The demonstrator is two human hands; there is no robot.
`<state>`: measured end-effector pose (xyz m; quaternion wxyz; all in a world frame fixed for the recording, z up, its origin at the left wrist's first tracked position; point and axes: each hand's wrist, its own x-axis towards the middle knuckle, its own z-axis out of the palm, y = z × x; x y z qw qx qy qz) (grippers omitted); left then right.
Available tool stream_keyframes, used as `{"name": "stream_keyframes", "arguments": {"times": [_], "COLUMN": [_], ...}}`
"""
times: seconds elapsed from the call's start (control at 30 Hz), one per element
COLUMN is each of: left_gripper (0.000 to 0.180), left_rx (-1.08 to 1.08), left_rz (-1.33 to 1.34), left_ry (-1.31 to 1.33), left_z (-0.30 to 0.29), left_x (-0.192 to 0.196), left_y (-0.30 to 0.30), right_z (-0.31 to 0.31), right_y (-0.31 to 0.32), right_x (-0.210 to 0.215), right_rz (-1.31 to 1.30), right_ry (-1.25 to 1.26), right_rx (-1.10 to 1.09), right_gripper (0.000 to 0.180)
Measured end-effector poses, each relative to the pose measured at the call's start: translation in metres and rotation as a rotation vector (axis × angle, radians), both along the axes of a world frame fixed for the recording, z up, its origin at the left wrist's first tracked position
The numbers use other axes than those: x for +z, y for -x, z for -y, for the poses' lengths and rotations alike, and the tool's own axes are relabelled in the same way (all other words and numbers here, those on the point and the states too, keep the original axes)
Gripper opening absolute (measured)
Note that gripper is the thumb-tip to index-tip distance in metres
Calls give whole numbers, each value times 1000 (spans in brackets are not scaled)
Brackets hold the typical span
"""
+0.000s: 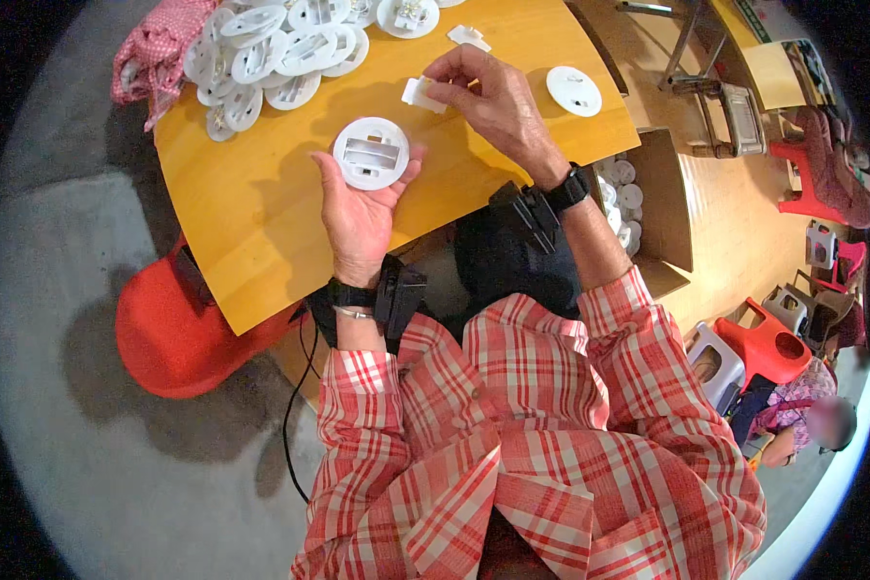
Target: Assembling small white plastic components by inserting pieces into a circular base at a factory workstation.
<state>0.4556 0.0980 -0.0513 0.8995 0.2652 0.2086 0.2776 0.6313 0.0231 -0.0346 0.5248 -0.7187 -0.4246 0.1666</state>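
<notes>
My left hand [356, 224] cradles a round white plastic housing [371, 153], fingers curled round its rim. A rectangular battery compartment without a lid faces up in its middle. To the right and a little farther off, my right hand [498, 101] pinches a small white plastic cover [419, 94] between thumb and fingers. This cover is apart from the housing. Beyond my right hand, another small white cover [469, 39] lies on the yellow wooden table [242, 227]. A single white disc [574, 91] rests right of that hand. Many similar housings form a heap [285, 53] at the far left.
A pink checked cloth [158, 50] hangs over the table's far left corner. An open cardboard box [669, 193] with round white parts stands right of the table. A red chair [159, 333] is at the left. Stools and another person [793, 416] are at far right.
</notes>
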Motion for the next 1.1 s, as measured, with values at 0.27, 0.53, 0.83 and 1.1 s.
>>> {"name": "stream_keyframes", "arguments": {"times": [0.27,0.53,0.83,1.1], "left_gripper": [61,63,66,65], "left_rx": [0,25,-6,31], "left_rz": [-13,-2,25,11], "left_ry": [-18,-6,18,12], "left_z": [1,2,-2,0], "left_x": [1,4,-1,1], "left_y": [0,-3,-1,-1], "right_z": [2,11,14,20], "right_y": [15,20,18,22], "right_x": [3,-7,-17,-7], "right_rz": [-229,-396,-410,-228], "right_ry": [-80,-182,-136,-77], "right_rx": [147,308,332,148], "right_gripper": [18,12,17,24]}}
